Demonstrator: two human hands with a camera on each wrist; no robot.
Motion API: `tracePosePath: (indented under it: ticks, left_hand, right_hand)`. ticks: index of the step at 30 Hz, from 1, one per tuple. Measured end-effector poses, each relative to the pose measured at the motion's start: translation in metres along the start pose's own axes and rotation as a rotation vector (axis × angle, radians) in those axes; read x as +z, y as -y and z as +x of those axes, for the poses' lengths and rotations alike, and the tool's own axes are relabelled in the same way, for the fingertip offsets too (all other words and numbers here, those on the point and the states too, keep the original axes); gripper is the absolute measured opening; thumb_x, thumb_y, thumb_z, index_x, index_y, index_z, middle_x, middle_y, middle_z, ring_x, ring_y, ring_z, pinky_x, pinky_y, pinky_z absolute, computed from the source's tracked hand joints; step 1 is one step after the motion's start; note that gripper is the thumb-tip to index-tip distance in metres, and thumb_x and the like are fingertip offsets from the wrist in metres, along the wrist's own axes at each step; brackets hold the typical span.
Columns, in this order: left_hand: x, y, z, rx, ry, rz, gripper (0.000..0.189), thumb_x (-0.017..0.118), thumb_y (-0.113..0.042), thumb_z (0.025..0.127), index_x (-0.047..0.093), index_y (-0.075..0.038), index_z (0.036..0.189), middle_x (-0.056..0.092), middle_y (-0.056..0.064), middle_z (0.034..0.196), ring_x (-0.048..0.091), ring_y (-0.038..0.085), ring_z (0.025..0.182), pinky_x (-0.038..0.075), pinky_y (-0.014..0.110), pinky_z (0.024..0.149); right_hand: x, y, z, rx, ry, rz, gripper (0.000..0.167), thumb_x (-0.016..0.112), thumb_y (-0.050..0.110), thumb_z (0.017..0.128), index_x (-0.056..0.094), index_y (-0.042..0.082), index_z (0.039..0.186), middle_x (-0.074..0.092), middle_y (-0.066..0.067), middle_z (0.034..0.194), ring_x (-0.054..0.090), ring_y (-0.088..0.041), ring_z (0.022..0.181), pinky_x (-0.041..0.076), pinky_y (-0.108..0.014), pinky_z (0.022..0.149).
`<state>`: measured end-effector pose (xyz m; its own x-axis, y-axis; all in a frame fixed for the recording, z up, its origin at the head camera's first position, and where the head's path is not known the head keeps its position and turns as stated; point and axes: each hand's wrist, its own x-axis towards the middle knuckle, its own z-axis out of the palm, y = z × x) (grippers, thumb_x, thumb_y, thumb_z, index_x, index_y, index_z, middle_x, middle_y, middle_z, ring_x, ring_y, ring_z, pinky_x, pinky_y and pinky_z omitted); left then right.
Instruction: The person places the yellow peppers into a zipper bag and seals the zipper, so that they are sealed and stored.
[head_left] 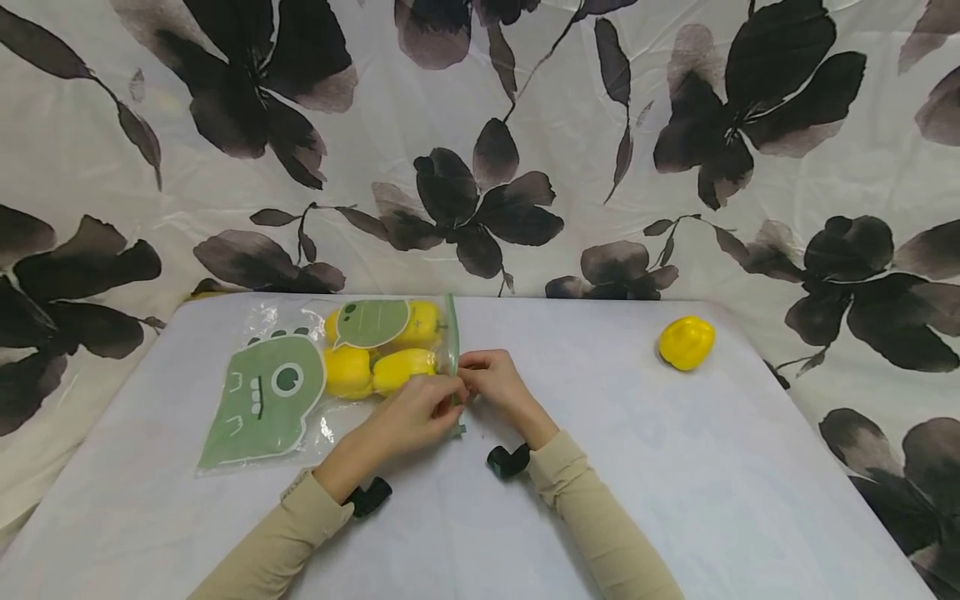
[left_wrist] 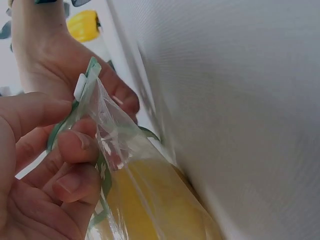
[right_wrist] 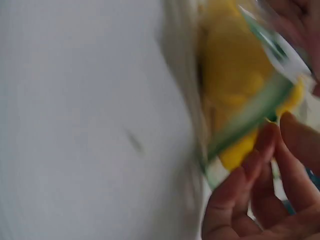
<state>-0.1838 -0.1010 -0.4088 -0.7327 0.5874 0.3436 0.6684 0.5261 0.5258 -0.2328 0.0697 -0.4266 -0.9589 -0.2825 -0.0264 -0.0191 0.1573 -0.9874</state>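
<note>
A clear slider zip bag [head_left: 311,433] with a green cartoon monster print lies on the table, its green zip edge [head_left: 453,333] toward the right. Several yellow bell peppers [head_left: 348,372] sit inside it. My left hand [head_left: 416,412] pinches the zip edge between thumb and curled fingers, close by the white slider [left_wrist: 80,87]. On the other side of that edge, my right hand [head_left: 501,385] grips the zip strip with its fingertips. The right wrist view shows the right fingers [right_wrist: 265,145] bent at the green strip [right_wrist: 255,112], somewhat blurred.
A single yellow bell pepper [head_left: 686,342] rests far right on the white-covered table [head_left: 750,500]. Behind the table hangs a floral cloth [head_left: 600,125]. Dark wrist cameras [head_left: 508,461] sit at both cuffs, low over the tabletop.
</note>
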Motion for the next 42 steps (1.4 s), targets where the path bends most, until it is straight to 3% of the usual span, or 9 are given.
tracePosePath:
  ticks: [5,12,15,19,24,28,32,37,42]
  left_hand:
    - [0.000,0.002,-0.001,-0.018,0.014,-0.013,0.008,0.069,-0.003,0.087,0.065,-0.010,0.088,0.049,-0.008,0.067,0.044,0.006,0.061,0.042,0.022,0.054]
    - [0.001,0.002,-0.001,-0.025,0.022,-0.033,0.007,0.068,-0.002,0.087,0.066,-0.007,0.090,0.049,-0.007,0.066,0.043,0.007,0.060,0.042,0.021,0.053]
    - [0.000,0.002,-0.001,-0.029,0.021,-0.041,0.007,0.068,-0.001,0.087,0.066,-0.006,0.091,0.049,-0.007,0.067,0.044,0.008,0.060,0.042,0.021,0.053]
    - [0.000,0.002,-0.001,-0.032,0.023,-0.041,0.006,0.068,-0.002,0.087,0.066,-0.006,0.091,0.049,-0.007,0.067,0.044,0.008,0.060,0.042,0.021,0.053]
    - [0.002,0.003,0.000,-0.027,0.023,-0.028,0.006,0.069,-0.003,0.087,0.066,-0.007,0.091,0.048,-0.008,0.066,0.043,0.006,0.060,0.041,0.021,0.053]
    - [0.003,0.002,-0.001,-0.027,0.023,-0.034,0.006,0.069,-0.003,0.087,0.066,-0.007,0.090,0.048,-0.008,0.066,0.045,0.008,0.060,0.041,0.021,0.053]
    - [0.004,0.002,-0.002,-0.027,0.027,-0.038,0.007,0.069,-0.002,0.087,0.066,-0.008,0.089,0.048,-0.007,0.066,0.043,0.006,0.060,0.041,0.021,0.052]
    - [0.003,0.002,-0.003,-0.031,0.031,-0.040,0.007,0.069,-0.002,0.087,0.066,-0.008,0.089,0.048,-0.008,0.066,0.043,0.006,0.060,0.041,0.021,0.052]
    - [0.001,0.003,-0.003,-0.028,0.023,-0.047,0.008,0.068,-0.002,0.087,0.065,-0.009,0.088,0.048,-0.008,0.066,0.045,0.009,0.060,0.041,0.021,0.052]
  right_hand:
    - [-0.033,0.012,-0.001,-0.033,-0.010,-0.065,0.024,0.068,0.007,0.091,0.070,-0.005,0.112,0.072,-0.008,0.096,0.058,-0.011,0.075,0.046,-0.028,0.065]
    - [-0.126,0.030,-0.011,-0.081,-0.218,-0.209,0.030,0.066,0.016,0.095,0.067,-0.002,0.119,0.071,-0.011,0.102,0.060,-0.017,0.084,0.049,-0.028,0.072]
    - [-0.165,0.032,-0.021,-0.109,-0.384,-0.238,0.032,0.067,0.018,0.095,0.066,-0.003,0.119,0.069,-0.001,0.099,0.060,-0.012,0.086,0.048,-0.024,0.075]
    - [-0.206,0.026,-0.036,-0.137,-0.721,-0.166,0.032,0.071,0.016,0.092,0.066,0.001,0.119,0.064,0.008,0.098,0.054,-0.007,0.091,0.043,-0.021,0.082]
    - [-0.245,0.003,-0.053,-0.047,-1.005,0.136,0.061,0.075,0.017,0.089,0.047,0.016,0.143,0.046,0.005,0.137,0.036,-0.011,0.127,0.032,-0.021,0.105]
    - [-0.265,-0.020,-0.059,0.151,-0.992,0.310,0.093,0.077,0.023,0.087,0.016,0.027,0.156,0.015,0.007,0.160,0.011,-0.009,0.147,0.017,-0.022,0.116]
    - [-0.272,-0.036,-0.061,0.285,-0.887,0.375,0.110,0.079,0.020,0.084,-0.003,0.030,0.158,0.003,0.004,0.164,0.008,-0.010,0.149,0.011,-0.027,0.118]
    - [-0.268,-0.043,-0.060,0.370,-0.768,0.210,0.106,0.077,0.015,0.086,0.001,0.024,0.159,0.011,-0.003,0.164,0.020,-0.019,0.145,0.015,-0.037,0.119]
    - [-0.264,-0.045,-0.056,0.393,-0.756,0.077,0.101,0.077,0.017,0.086,0.008,0.019,0.159,0.017,-0.006,0.161,0.025,-0.022,0.140,0.021,-0.036,0.118]
